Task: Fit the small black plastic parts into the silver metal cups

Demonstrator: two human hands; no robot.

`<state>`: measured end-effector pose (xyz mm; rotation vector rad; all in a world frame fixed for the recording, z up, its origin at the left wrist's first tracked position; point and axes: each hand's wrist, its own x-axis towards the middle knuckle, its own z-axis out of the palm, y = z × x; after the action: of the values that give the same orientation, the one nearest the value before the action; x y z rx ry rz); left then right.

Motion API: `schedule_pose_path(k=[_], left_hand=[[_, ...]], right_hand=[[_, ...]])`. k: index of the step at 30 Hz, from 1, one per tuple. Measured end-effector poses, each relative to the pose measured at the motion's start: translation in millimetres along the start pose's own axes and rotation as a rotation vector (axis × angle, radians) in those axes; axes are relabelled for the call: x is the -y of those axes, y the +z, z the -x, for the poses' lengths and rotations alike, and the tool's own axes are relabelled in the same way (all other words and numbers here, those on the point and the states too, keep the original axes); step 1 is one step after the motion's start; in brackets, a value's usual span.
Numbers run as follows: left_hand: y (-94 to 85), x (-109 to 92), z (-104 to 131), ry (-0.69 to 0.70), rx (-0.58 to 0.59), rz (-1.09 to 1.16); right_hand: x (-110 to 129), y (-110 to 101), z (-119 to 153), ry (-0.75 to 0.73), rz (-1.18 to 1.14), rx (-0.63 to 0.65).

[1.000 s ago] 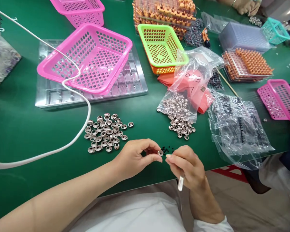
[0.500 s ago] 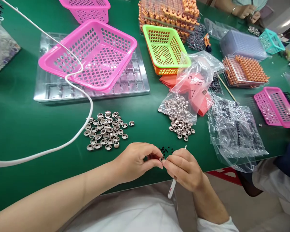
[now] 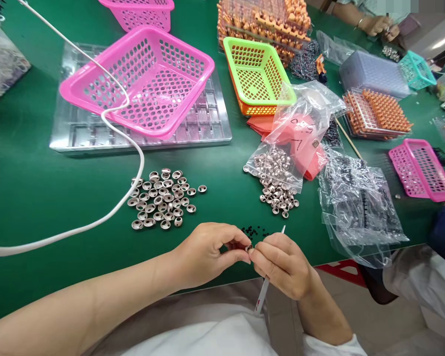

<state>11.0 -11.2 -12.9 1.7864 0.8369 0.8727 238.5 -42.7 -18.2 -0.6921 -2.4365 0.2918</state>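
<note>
Thumb and index finger of my left hand (image 3: 205, 254) pinch a small round metal cup (image 3: 248, 248) above the table edge. My right hand (image 3: 287, 267) meets it there, its fingertips closed against the same cup. A slim white pointed tool (image 3: 260, 296) lies gripped in the right hand, tip upward and handle end hanging below. Just beyond the fingers, tiny black pieces (image 3: 250, 231) are scattered on the green table. A loose group of similar metal cups (image 3: 166, 198) is spread to the left. More of them (image 3: 280, 198) spill from a clear plastic bag (image 3: 300, 121) ahead.
A white cable (image 3: 142, 163) hangs across the left side, before a pink basket (image 3: 144, 84) on a clear tray (image 3: 211, 133). A green basket (image 3: 259, 79), orange parts (image 3: 263, 24) and plastic bags (image 3: 359, 202) stand further off. Co-workers' hands (image 3: 380, 24) show at top right and right edge.
Both hands stay together at the metal cup, with only slight shifts. The white tool's lower end has swung a little to the left. The view has moved slightly.
</note>
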Motion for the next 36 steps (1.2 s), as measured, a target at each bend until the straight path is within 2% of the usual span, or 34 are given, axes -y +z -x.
schedule_pose_path(k=[9,17,22,36], left_hand=[[0.6,1.0,2.2,0.054,0.066,-0.009],[1.6,3.5,3.1,0.052,0.060,0.013],[1.5,2.9,2.3,0.053,0.067,0.013],[3.3,-0.3,4.9,0.057,0.015,0.040]], right_hand=[[1.3,-1.9,-1.5,0.017,-0.009,0.017],[1.1,-5.4,-1.4,-0.027,-0.010,0.024],[3.0,-7.9,-2.6,0.021,-0.061,0.045],[1.1,-7.6,-4.2,-0.051,-0.061,0.036]])
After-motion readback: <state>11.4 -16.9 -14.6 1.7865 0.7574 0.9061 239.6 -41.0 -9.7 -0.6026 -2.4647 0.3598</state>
